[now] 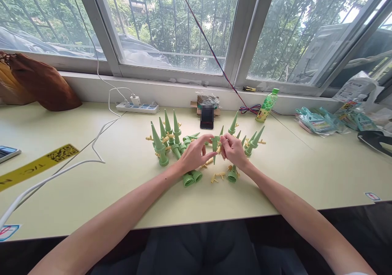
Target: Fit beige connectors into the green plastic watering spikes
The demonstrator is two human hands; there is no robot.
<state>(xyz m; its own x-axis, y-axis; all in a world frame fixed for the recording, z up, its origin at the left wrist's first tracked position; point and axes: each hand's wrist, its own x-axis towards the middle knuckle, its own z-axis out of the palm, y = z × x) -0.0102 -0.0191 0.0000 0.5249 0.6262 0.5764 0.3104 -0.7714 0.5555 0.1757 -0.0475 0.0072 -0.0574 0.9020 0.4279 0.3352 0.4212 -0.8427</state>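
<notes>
So I've got one green spike [214, 143] up off the worktop [294, 173], pretty much centered in front of me. It's upside down: wide collar at the top, narrow tip aimed at the worktop, long axis close to vertical. My left grip [194, 154] has it pinched between thumb and finger, coming in from the side. My right grip [234, 150] is curled in tight right beside it, fingers bunched. There's a bit of yellow showing by those fingers, but it's small and my knuckles are in the way, so honestly I can't tell if that grip is closed on anything.

Round about: on my left a standing spike [159, 148] points tip up, with more crowded behind it. Nearer me, two lying spikes [188, 180] have their open round ends facing my way. Just to the right of those, some loose yellow connectors [218, 177] lie flat, and next to them another spike [232, 177] shows me its open end too. Over on the right a leaning spike [255, 141] tilts with its tip up and away to the right.
</notes>
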